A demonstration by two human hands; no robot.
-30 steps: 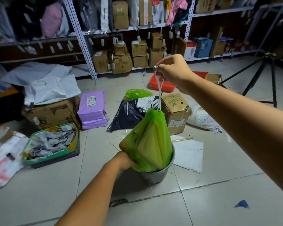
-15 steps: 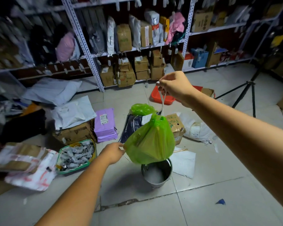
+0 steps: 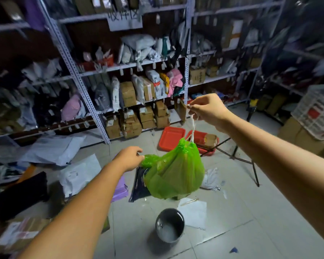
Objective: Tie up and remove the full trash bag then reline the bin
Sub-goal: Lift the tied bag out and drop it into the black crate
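Observation:
The full green trash bag (image 3: 174,174) hangs in the air, cinched at its neck by a white drawstring (image 3: 193,126). My right hand (image 3: 206,109) pinches that drawstring from above and carries the bag. The bag is well clear of the small metal bin (image 3: 182,220), which stands unlined on the tiled floor below it. My left hand (image 3: 129,157) hovers at the bag's left side with curled fingers, seen from the back. A second crumpled green bag (image 3: 150,160) shows right at its fingertips; whether the hand touches it is unclear.
Parcels lie scattered on the floor: a dark mailer (image 3: 138,186), a purple one (image 3: 121,189), white mailers (image 3: 79,174) and a white sheet (image 3: 195,212) beside the bin. Two red trays (image 3: 171,137) and a tripod (image 3: 251,161) stand beyond. Stocked metal shelving (image 3: 94,113) lines the back.
My right hand has lifted the bag by its drawstring out of the bin and higher. My left hand left the bin's rim and rose beside the bag. The view has tilted up.

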